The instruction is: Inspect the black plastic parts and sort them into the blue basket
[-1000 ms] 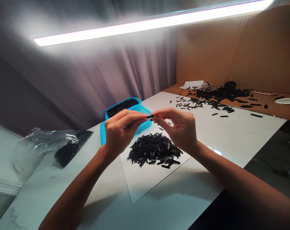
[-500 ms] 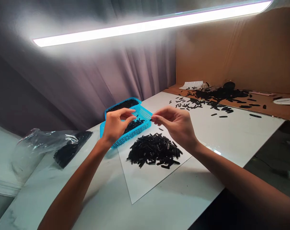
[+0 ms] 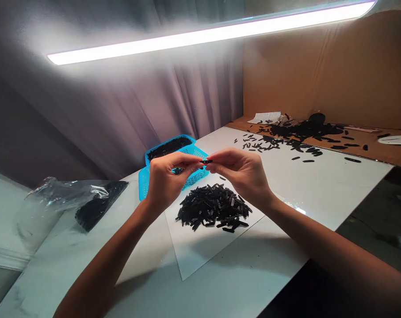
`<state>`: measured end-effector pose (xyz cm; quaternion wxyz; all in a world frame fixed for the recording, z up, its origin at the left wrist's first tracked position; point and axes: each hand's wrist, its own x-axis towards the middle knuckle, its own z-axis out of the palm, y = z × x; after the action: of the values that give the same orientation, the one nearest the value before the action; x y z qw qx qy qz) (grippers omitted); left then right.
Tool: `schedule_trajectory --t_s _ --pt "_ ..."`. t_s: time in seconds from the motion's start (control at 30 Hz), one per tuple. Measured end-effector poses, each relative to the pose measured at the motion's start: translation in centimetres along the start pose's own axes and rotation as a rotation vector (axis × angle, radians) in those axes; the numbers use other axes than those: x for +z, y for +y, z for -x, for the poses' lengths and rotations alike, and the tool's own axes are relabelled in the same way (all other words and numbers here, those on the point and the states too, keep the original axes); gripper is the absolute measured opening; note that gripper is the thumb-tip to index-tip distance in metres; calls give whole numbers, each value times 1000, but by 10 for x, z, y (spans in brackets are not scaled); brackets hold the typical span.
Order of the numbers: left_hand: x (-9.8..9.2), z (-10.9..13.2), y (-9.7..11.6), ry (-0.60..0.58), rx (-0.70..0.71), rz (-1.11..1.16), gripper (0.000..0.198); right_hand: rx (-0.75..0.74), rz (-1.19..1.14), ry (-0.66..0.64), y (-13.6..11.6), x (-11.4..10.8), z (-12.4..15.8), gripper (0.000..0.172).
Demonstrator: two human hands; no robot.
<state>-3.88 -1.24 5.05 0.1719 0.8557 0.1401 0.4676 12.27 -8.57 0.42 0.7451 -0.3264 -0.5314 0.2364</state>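
My left hand point(image 3: 170, 183) and my right hand point(image 3: 240, 174) meet above a blue basket, their fingertips pinching a small black piece point(image 3: 206, 161) from either side. Below my right wrist lies a heap of flat black plastic pieces point(image 3: 213, 207) on a translucent plastic sheet point(image 3: 200, 249). The front blue perforated basket point(image 3: 195, 179) sits partly hidden behind my left hand, with a few black pieces inside point(image 3: 177, 171). A second blue basket point(image 3: 169, 148) behind it is filled with black pieces.
A clear plastic bag point(image 3: 67, 196) holding black pieces lies left on the white table point(image 3: 280, 240). Further black pieces point(image 3: 280, 141) spread across the far table and a brown board point(image 3: 369, 148), with a paper sheet point(image 3: 265, 117) behind them. Cardboard and a curtain stand behind.
My left hand has moved from over the basket to the right and met my right hand. Its fingers have closed on the small black piece, which my right fingertips also pinch.
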Motion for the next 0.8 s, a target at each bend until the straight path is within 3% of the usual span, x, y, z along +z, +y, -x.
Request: schedule_trajectory --t_s 0.23,0.8 --pt "-1 0 6 5 -34 61 8 -79 96 26 -3 -1 1 13" --pt "-2 -1 10 17 -119 189 13 -93 141 43 -7 -2 1 5"
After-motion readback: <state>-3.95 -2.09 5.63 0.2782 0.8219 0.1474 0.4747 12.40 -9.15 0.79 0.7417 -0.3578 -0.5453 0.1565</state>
